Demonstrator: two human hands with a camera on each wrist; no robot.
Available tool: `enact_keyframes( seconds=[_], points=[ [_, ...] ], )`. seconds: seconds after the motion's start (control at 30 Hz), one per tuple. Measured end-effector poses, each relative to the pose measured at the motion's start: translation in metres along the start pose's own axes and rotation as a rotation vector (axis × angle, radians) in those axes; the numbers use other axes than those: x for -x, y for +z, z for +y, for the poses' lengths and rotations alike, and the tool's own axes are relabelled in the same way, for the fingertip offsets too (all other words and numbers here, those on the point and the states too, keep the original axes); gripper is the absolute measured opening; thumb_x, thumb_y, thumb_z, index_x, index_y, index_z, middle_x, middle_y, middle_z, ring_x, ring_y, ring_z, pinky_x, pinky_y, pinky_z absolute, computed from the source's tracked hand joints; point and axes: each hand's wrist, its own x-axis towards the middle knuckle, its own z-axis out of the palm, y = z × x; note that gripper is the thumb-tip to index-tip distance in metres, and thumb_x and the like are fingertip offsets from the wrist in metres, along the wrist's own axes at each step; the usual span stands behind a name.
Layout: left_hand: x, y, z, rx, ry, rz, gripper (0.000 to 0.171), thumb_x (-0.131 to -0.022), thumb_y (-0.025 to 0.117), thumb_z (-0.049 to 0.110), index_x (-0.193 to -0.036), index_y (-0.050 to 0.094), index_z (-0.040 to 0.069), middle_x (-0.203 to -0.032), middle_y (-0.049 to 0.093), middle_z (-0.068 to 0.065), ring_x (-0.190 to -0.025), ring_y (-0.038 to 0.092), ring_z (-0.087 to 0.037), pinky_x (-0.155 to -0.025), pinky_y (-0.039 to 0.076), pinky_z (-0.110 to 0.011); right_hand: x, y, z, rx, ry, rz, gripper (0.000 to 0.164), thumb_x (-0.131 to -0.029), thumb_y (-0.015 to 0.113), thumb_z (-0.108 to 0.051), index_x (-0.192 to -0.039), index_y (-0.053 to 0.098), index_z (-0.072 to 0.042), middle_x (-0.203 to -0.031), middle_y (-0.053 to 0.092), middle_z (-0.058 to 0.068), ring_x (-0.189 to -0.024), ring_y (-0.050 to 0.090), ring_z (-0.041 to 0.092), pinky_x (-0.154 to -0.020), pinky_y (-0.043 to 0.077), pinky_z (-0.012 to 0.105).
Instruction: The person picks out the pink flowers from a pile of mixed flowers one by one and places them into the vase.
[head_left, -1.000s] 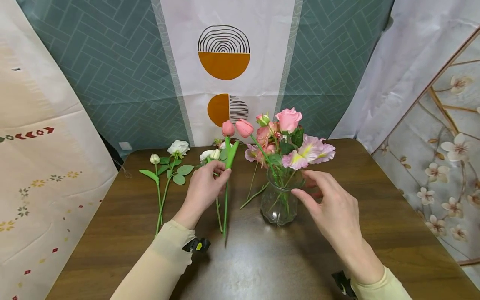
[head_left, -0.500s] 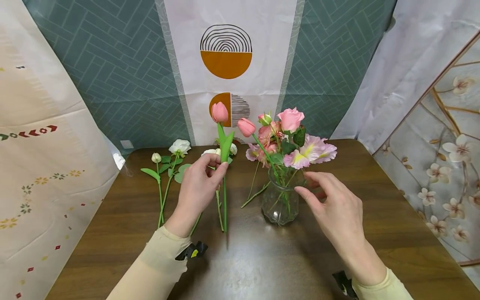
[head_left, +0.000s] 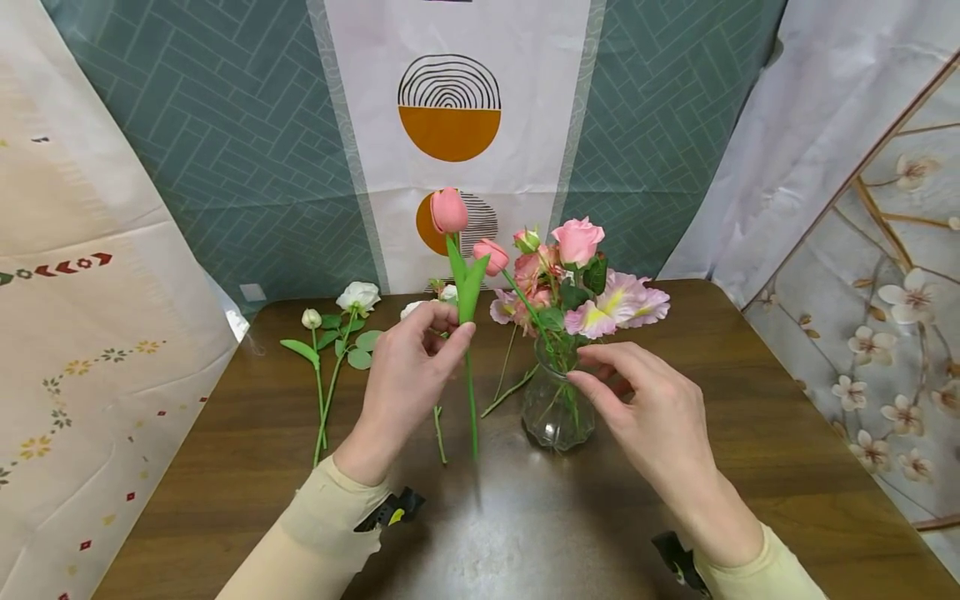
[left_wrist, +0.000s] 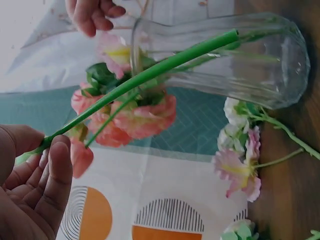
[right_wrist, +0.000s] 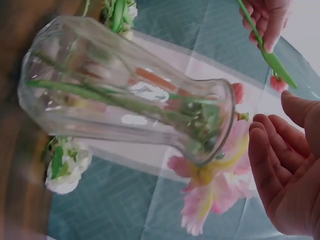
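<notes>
My left hand (head_left: 412,379) pinches a pink tulip (head_left: 449,210) by its green stem, just below the leaves. The tulip stands upright, its stem hanging down left of the glass vase (head_left: 557,417). In the left wrist view the tulip stem (left_wrist: 165,65) slants across in front of the vase, its cut end showing. The vase holds another pink tulip (head_left: 491,257), a pink rose (head_left: 578,241), coral blooms and a pink-and-yellow iris (head_left: 618,304). Beside the vase rim, my right hand (right_wrist: 290,165) has its fingers loosely bent with nothing between them.
White flowers with green stems (head_left: 358,297) lie on the left of the brown wooden table (head_left: 247,417). More white blooms (head_left: 450,293) and loose stems (head_left: 510,392) lie behind and left of the vase. Patterned cloths (head_left: 240,150) hang around the table.
The left hand has raised the tulip, and has lately shifted right toward the vase with it. The right hand has moved slightly left, closer over the rim.
</notes>
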Motion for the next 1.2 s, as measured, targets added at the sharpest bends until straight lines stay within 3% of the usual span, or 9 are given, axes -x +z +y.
enact_keyframes(
  seconds=[0.23, 0.5, 0.8, 1.2],
  points=[
    [-0.001, 0.003, 0.014, 0.044, 0.021, -0.041, 0.01, -0.104, 0.081, 0.015, -0.107, 0.072, 0.012, -0.091, 0.074, 0.003, -0.063, 0.068, -0.012, -0.052, 0.052, -0.031, -0.011, 0.004, -0.011, -0.076, -0.017, -0.055, 0.027, -0.087, 0.096, -0.015, -0.11, 0.084, -0.02, -0.095, 0.074, -0.018, -0.078, 0.065, 0.0, -0.071, 0.052, 0.016],
    [-0.001, 0.009, 0.027, 0.06, 0.083, -0.053, 0.013, -0.101, 0.084, 0.014, -0.103, 0.071, 0.013, -0.089, 0.071, 0.004, -0.075, 0.065, -0.012, -0.07, 0.055, -0.028, -0.018, 0.013, -0.021, -0.125, 0.023, -0.122, 0.022, -0.09, 0.095, -0.021, -0.109, 0.085, -0.022, -0.099, 0.078, -0.016, -0.076, 0.065, 0.002, -0.068, 0.055, 0.027],
    [0.003, 0.018, 0.032, 0.08, 0.115, -0.072, 0.013, -0.101, 0.084, 0.013, -0.104, 0.071, 0.012, -0.09, 0.072, 0.005, -0.076, 0.065, -0.01, -0.07, 0.057, -0.029, -0.021, 0.024, -0.03, -0.172, 0.042, -0.234, 0.014, -0.094, 0.092, -0.024, -0.105, 0.084, -0.023, -0.097, 0.077, -0.019, -0.073, 0.063, 0.001, -0.068, 0.055, 0.029],
    [0.004, 0.022, 0.032, 0.105, 0.1, -0.101, 0.013, -0.101, 0.084, 0.013, -0.107, 0.073, 0.013, -0.091, 0.073, 0.005, -0.076, 0.067, -0.01, -0.069, 0.059, -0.031, -0.019, 0.031, -0.03, -0.169, 0.039, -0.225, 0.008, -0.096, 0.089, -0.019, -0.099, 0.082, -0.022, -0.091, 0.075, -0.017, -0.072, 0.062, 0.002, -0.067, 0.054, 0.031]
  ],
)
